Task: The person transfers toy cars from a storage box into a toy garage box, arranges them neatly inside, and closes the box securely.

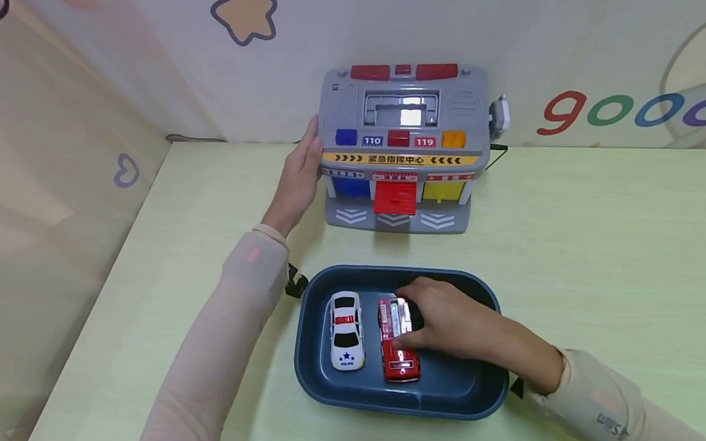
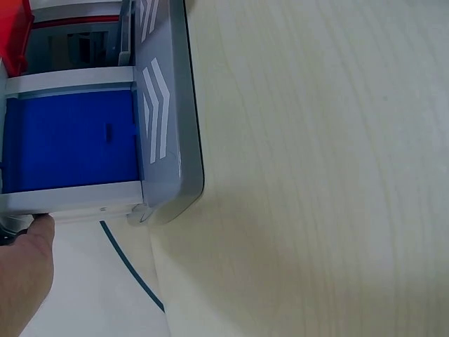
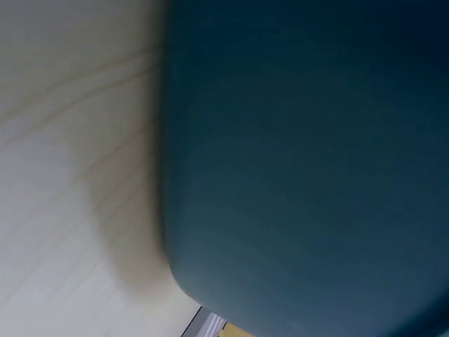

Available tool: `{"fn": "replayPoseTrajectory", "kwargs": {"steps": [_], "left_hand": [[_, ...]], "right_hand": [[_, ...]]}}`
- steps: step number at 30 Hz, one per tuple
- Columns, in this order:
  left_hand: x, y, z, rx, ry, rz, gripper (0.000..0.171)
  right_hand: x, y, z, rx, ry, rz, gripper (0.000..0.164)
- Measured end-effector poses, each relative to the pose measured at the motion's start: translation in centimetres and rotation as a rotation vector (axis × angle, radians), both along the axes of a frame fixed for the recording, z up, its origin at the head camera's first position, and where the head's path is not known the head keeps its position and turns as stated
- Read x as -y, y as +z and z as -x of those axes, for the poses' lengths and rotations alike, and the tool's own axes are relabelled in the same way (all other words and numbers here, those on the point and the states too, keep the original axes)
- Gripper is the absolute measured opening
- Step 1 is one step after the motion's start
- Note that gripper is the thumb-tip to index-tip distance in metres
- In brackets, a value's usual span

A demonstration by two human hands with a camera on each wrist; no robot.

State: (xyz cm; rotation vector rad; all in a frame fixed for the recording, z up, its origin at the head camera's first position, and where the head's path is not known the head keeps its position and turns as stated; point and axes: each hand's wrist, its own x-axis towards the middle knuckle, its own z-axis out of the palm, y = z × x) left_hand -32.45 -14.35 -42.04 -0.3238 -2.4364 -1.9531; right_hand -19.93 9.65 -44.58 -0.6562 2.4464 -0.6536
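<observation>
My left hand (image 1: 301, 165) rests along the left side of a grey toy emergency station (image 1: 343, 105). In the left wrist view, a fingertip (image 2: 42, 232) touches the wall beside the blue garage door (image 2: 70, 140). The station's middle red door (image 1: 395, 198) is swung up, while the blue and yellow doors hang down. Over the dark blue tray (image 1: 403, 400), my right hand (image 1: 444, 318) pinches a red toy fire truck (image 1: 401, 366) between thumb and fingers. To its left in the tray lies a white toy police car (image 1: 346, 339). The tray's outer wall (image 3: 295, 175) fills most of the right wrist view.
The station stands at the back of the pale wooden table (image 1: 599, 262), close to a printed backdrop (image 1: 157, 46). A grey handle-like part (image 1: 500, 117) sticks out from its right side. Dark straps (image 1: 296, 282) show beside the tray's left end.
</observation>
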Motion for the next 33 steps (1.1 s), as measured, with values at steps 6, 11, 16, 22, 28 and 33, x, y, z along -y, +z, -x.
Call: {"fn": "replayPoseTrajectory", "kwargs": {"steps": [6, 11, 16, 22, 28, 33], "left_hand": [[0.0, 0.0, -0.1, 0.004, 0.005, 0.005, 0.055], [0.0, 0.0, 0.0, 0.003, -0.009, -0.026, 0.055], [0.3, -0.8, 0.7, 0.004, -0.004, -0.029, 0.055], [0.7, -2.3, 1.7, -0.010, 0.006, -0.027, 0.058], [0.7, -2.3, 1.9, -0.001, 0.009, -0.029, 0.057], [0.5, -1.6, 1.4, 0.013, 0.005, -0.033, 0.054]], "right_hand": [[0.0, -0.1, -0.1, 0.006, -0.027, 0.014, 0.066], [-0.2, 0.0, -0.3, 0.044, -0.065, 0.035, 0.061], [-0.5, 0.8, -0.7, 0.100, -0.082, 0.087, 0.060], [-1.3, 1.9, -0.8, 0.169, -0.090, 0.236, 0.063], [-2.0, 2.6, -0.2, 0.231, -0.111, 0.365, 0.065], [-2.7, 3.4, 0.8, 0.261, -0.210, 0.427, 0.071]]}}
